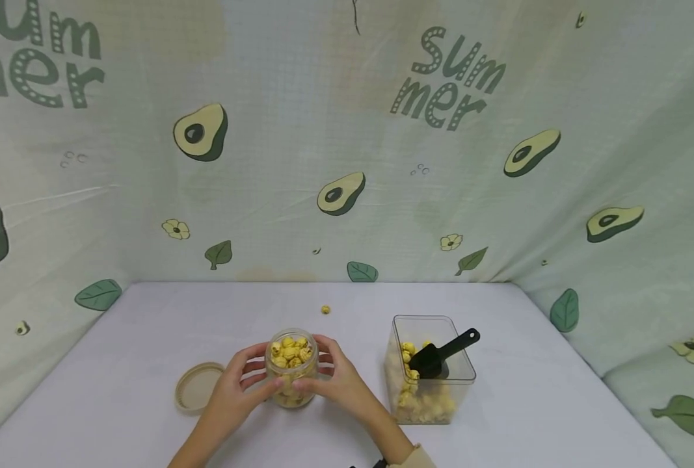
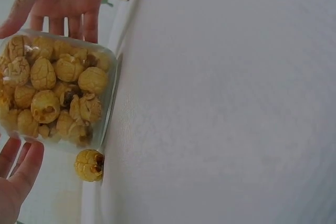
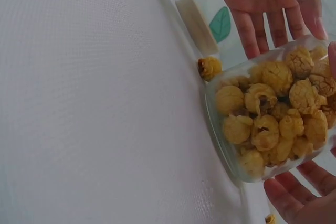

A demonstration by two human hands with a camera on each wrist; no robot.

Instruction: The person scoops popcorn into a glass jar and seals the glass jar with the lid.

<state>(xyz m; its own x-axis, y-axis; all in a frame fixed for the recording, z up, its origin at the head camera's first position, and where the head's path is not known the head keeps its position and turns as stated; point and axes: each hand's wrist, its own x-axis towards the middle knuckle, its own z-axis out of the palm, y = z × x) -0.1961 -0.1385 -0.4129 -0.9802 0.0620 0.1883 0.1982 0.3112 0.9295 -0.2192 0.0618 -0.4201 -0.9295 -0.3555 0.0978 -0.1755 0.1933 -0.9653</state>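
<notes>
A clear round jar (image 1: 291, 372) of yellow popcorn stands lidless on the white table between the two hands. My left hand (image 1: 235, 383) holds its left side, thumb at the front and fingers toward the back. On the opposite side my right hand (image 1: 339, 383) holds it the same way. Both wrist views show the jar wall (image 2: 111, 93) close up, full of round popcorn, with fingertips (image 3: 278, 190) at its sides. Beside the left hand lies a beige ring-edged lid (image 1: 199, 389). One loose popcorn piece (image 1: 326, 310) sits behind the jar.
Right of the hands stands a clear square container (image 1: 434, 380) partly filled with popcorn. A black scoop (image 1: 454, 344) rests in it, its handle sticking out over the rim. A cloth printed with avocados (image 1: 341, 194) hangs behind and beside the table (image 1: 534, 403).
</notes>
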